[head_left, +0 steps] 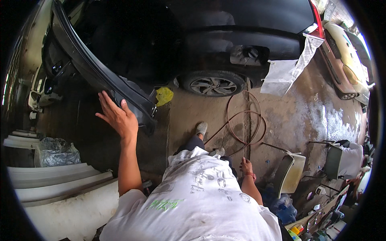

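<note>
My left hand (118,117) lies against the lower end of a dark car door (98,64), which stands swung out from a black car (201,44). The fingers are stretched out and the thumb is apart, with nothing held. Low at my right side hangs my right hand (246,165), its fingers curled closed; whether anything is inside them is hidden. A red band circles that wrist. Near the door's lower corner is a crumpled yellow bag (164,96).
A reddish hose (261,134) lies coiled by the rear wheel (213,84). White paper (281,76) hangs from the car's rear. Chairs (290,172) and a cluttered bench (321,213) stand right; pale panels (60,180) and a plastic-wrapped bundle (58,152) left. Another car (345,60) is parked far right.
</note>
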Motion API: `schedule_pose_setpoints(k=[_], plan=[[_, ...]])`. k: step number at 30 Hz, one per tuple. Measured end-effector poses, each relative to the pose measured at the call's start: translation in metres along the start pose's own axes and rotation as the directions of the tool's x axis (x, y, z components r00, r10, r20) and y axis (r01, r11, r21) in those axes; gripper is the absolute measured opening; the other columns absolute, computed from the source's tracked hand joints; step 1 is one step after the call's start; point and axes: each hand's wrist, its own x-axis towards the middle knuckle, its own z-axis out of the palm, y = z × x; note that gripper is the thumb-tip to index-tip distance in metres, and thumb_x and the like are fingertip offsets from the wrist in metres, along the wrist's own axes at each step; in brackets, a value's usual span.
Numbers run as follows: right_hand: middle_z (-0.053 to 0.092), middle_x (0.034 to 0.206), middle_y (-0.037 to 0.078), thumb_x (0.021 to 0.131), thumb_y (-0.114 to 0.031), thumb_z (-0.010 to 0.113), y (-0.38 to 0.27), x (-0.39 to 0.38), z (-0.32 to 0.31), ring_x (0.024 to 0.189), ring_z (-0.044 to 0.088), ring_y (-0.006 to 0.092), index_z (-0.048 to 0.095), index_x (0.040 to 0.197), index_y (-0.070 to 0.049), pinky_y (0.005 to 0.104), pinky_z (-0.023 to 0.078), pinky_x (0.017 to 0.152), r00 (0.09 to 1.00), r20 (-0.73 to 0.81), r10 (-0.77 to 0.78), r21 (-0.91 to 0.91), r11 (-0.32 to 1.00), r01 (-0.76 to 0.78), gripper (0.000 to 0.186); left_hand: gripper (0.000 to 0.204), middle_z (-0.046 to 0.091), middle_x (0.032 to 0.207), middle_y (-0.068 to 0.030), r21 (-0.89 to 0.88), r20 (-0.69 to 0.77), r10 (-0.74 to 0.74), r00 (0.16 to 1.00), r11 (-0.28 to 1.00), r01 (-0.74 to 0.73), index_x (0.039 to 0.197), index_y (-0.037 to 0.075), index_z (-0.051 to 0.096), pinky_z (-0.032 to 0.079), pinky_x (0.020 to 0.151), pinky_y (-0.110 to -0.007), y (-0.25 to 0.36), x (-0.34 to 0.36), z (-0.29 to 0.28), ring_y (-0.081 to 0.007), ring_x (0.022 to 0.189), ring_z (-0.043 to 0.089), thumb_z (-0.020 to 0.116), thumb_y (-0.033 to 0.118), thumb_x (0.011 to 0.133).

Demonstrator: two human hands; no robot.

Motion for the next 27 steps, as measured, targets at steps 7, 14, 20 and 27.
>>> schedule_pose_setpoints(k=[7,14,20,27], plan=[[0.076,0.101,0.019,0.105,-0.054,0.062,0.063,0.005,0.0,0.085,0.076,0.0295,0.072,0.121,0.003,0.0422,0.059,0.072,0.993,-0.01,-0.121,-0.233,0.966,0.115,0.06,0.068,0.024,0.177,-0.0186,0.036,-0.085,0.022,0.996,0.999,-0.019,0.172,0.01,0.02,-0.006,0.126,-0.074,-0.02,-0.007,-0.02,-0.039,0.163,0.026,0.046,0.035,0.114],[0.069,0.095,0.008,0.106,-0.055,0.063,0.018,-0.041,-0.023,0.068,0.066,0.0227,0.062,0.126,-0.007,0.0384,0.052,0.057,0.995,0.065,0.074,-0.135,0.989,-0.065,0.052,0.067,0.032,0.174,-0.0185,0.178,-0.143,0.071,0.987,0.983,-0.045,0.169,0.003,0.029,-0.012,0.128,-0.065,-0.047,-0.023,-0.055,-0.0365,0.16,0.034,0.042,0.04,0.115],[0.068,0.092,0.007,0.106,-0.056,0.063,-0.021,-0.02,-0.024,0.069,0.067,0.0224,0.062,0.124,-0.007,0.0382,0.053,0.057,0.995,0.101,0.013,-0.185,0.983,0.006,0.052,0.065,0.043,0.168,-0.0203,0.401,-0.164,0.105,0.981,0.915,-0.031,0.165,-0.001,0.037,-0.016,0.128,-0.061,-0.091,-0.041,-0.104,-0.0369,0.156,0.042,0.04,0.043,0.116],[0.072,0.081,0.012,0.107,-0.051,0.061,-0.101,-0.002,-0.002,0.059,0.068,0.0223,0.069,0.125,0.002,0.0383,0.054,0.052,0.976,0.143,-0.161,-0.377,0.903,0.205,0.056,0.068,0.037,0.173,-0.013,0.525,-0.249,0.075,0.966,0.848,0.069,0.17,0.01,0.031,-0.005,0.124,-0.075,-0.181,-0.073,-0.159,-0.0348,0.159,0.038,0.042,0.048,0.115]])
